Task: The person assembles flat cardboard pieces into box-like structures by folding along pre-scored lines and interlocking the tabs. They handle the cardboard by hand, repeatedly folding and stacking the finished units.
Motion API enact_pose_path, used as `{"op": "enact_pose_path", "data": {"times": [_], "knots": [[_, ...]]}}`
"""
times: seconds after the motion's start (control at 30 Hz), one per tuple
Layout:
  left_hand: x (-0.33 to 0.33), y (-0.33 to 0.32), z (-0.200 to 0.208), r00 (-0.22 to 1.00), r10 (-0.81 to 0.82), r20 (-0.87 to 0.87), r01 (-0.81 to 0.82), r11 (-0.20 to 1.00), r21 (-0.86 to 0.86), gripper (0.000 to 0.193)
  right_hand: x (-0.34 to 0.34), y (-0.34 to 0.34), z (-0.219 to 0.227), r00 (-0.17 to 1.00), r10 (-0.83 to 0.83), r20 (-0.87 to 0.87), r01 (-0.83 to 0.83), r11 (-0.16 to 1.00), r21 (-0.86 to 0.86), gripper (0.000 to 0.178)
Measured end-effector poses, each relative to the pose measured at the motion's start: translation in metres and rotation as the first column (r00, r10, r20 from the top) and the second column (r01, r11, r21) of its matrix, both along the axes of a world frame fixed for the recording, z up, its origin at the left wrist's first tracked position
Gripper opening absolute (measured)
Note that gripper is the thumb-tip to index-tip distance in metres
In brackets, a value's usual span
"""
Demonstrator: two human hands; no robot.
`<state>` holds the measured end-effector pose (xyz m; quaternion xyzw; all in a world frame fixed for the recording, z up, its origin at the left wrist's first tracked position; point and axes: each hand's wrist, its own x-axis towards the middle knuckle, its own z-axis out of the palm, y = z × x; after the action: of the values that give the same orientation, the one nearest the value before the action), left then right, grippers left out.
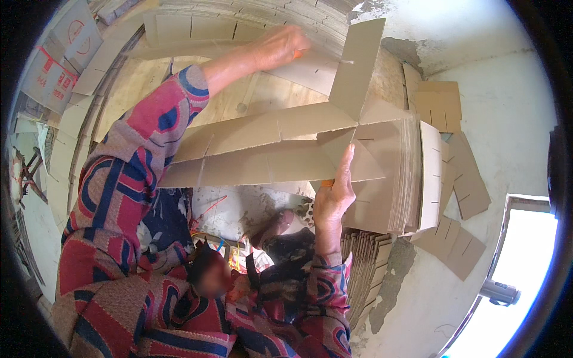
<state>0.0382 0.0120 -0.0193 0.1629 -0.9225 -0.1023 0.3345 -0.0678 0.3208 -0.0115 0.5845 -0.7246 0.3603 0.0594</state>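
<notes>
Long slotted cardboard strips (239, 132) stretch in front of me, joined at their right end by a crossing strip (358, 62) that stands up. My right hand (334, 200) is at this joined end, one finger straight up against the cardboard and the others bent around its lower edge. Farther off, on the left, my left hand (277, 49) is raised and closed in a fist. Whatever it holds is hidden; another cardboard piece (310, 73) lies just beyond it. Both hands wear something orange on a finger.
A thick stack of cardboard (412, 173) stands right of my right hand, with more stacked pieces (367, 268) below. Loose slotted pieces (468, 179) lean by the white wall (507, 119). Printed cartons (59, 59) are at far left, and cardboard piles (203, 27) line the back.
</notes>
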Motion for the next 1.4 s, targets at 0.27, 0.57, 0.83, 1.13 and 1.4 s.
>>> {"op": "enact_pose_path", "data": {"times": [0.27,0.57,0.83,1.13,1.4], "knots": [[0.002,0.005,0.003,0.997,0.046,0.063,-0.046,0.999,0.000,0.012,0.002,0.006,-0.003,0.999,-0.016,-0.036,0.016,1.000,0.000,0.087],[-0.006,0.020,0.004,1.000,-0.001,0.002,0.001,1.000,0.019,0.014,0.007,0.005,0.003,0.990,-0.056,0.130,0.030,0.981,0.190,0.069],[-0.007,0.037,0.013,0.981,-0.149,-0.125,0.167,0.974,0.155,0.020,0.008,0.022,0.030,0.994,-0.094,0.048,0.074,0.944,0.322,0.070],[0.009,0.044,-0.029,0.984,-0.172,0.041,0.164,0.974,0.158,0.024,-0.017,0.027,-0.007,0.988,0.060,-0.139,0.015,0.872,0.490,0.072],[0.045,0.063,0.040,0.991,-0.135,-0.006,0.131,0.948,0.290,0.022,-0.051,0.053,0.033,0.992,-0.090,-0.093,0.121,0.897,0.425,0.050]]}}
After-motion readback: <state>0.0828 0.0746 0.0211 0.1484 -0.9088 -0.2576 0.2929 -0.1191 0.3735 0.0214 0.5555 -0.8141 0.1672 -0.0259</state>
